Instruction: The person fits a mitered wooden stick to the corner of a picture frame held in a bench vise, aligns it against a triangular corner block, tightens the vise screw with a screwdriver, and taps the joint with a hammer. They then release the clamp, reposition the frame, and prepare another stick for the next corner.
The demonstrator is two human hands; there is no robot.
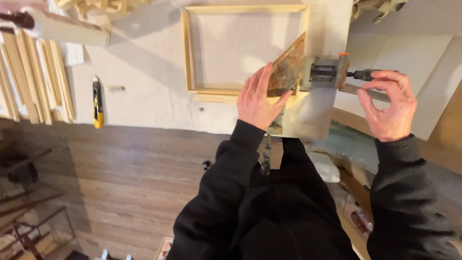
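While the left hand [259,100] lies flat, fingers together, on a rusty corner clamp [308,72] at the near right corner of a pale wooden frame [188,53], the right hand [389,105] pinches the clamp's dark screw handle [363,74]. Both sit on a white-covered bench [149,96]. Well to the left lie a yellow utility knife [97,103] and stacked wooden strips [36,77].

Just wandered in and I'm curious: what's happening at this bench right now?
A person in black sleeves is at a corner clamp fixed on one corner of a wooden frame. The left hand presses flat on the clamp's triangular plate; the right hand pinches its screw handle. A yellow utility knife and a stack of wood strips lie off to the side.
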